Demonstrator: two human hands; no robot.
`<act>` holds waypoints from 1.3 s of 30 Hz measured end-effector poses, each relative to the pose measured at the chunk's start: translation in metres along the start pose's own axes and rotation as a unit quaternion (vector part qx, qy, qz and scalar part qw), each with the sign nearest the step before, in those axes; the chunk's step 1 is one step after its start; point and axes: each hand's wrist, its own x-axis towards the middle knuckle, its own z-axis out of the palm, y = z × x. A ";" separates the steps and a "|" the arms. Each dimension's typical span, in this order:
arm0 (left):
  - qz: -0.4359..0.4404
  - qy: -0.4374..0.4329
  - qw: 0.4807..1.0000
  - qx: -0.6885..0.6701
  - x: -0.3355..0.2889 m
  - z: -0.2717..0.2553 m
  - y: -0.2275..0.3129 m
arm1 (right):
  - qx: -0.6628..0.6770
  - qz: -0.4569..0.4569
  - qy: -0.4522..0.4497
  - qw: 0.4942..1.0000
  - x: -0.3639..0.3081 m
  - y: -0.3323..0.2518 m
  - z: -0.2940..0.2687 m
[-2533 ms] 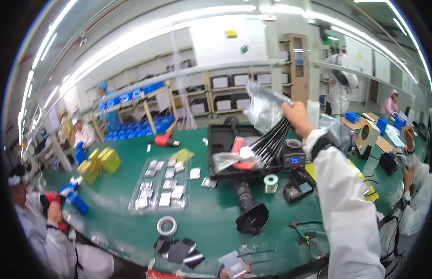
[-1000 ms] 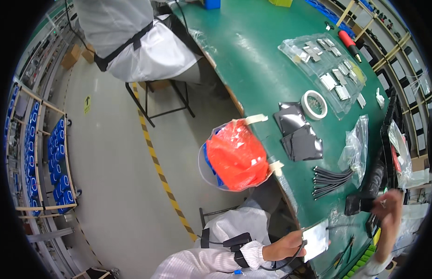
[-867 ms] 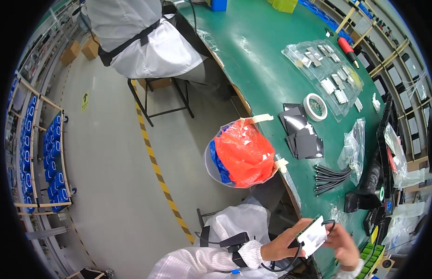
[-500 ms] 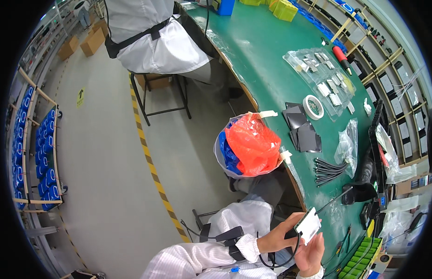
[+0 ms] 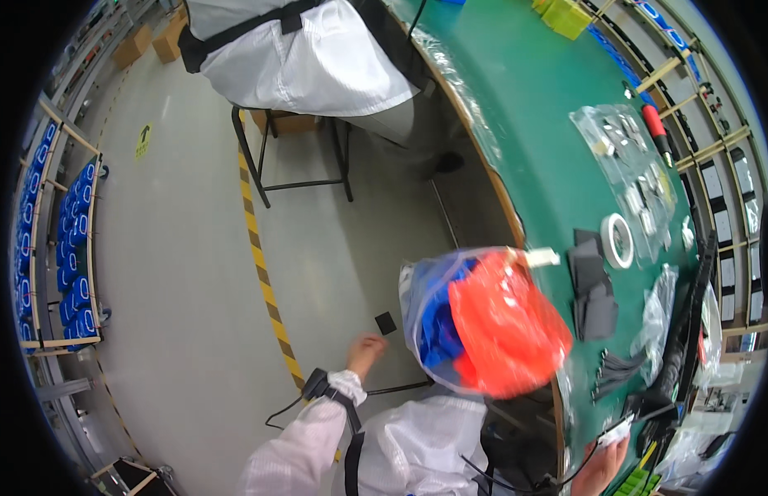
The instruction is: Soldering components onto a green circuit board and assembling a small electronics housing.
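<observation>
My left hand (image 5: pixel 367 351) is stretched out over the floor to the left of the bag, slightly blurred, its fingers apart with nothing visible in them. A small black square piece (image 5: pixel 385 322) shows just beyond its fingertips, apart from them; whether it lies on the floor or is in the air I cannot tell. At the lower right, over the table edge, my right hand (image 5: pixel 603 469) grips a small white box-shaped device (image 5: pixel 617 431) with a thin black cable (image 5: pixel 575 474). The fingers of that hand are partly hidden behind the device.
A clear bag with red and blue plastic (image 5: pixel 508 326) hangs at the table edge. On the green table (image 5: pixel 532 157) lie black sheets (image 5: pixel 593 289), a tape roll (image 5: pixel 617 241), a tray of metal parts (image 5: pixel 636 178) and black cables (image 5: pixel 619 370). A co-worker (image 5: pixel 318 62) sits ahead.
My left hand has left the white device and swung left over the floor. The black square has come into sight there. My right hand keeps the device, and the view has shifted.
</observation>
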 end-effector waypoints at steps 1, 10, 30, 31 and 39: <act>0.030 0.145 0.986 0.073 0.044 0.003 -0.039 | 0.282 0.262 0.156 0.910 0.009 0.066 -0.004; -0.037 0.062 0.899 0.432 0.191 0.062 -0.159 | 0.123 0.195 0.223 0.947 -0.006 0.017 -0.003; -0.151 0.029 0.983 0.102 0.329 0.054 -0.299 | 0.010 0.221 0.352 0.910 -0.046 0.031 -0.036; -0.143 0.033 0.983 0.111 0.325 0.045 -0.294 | 0.010 0.226 0.346 0.910 -0.046 0.041 -0.037; -0.001 0.115 0.986 0.121 0.216 0.019 -0.157 | 0.120 0.269 0.354 0.888 0.022 -0.012 0.050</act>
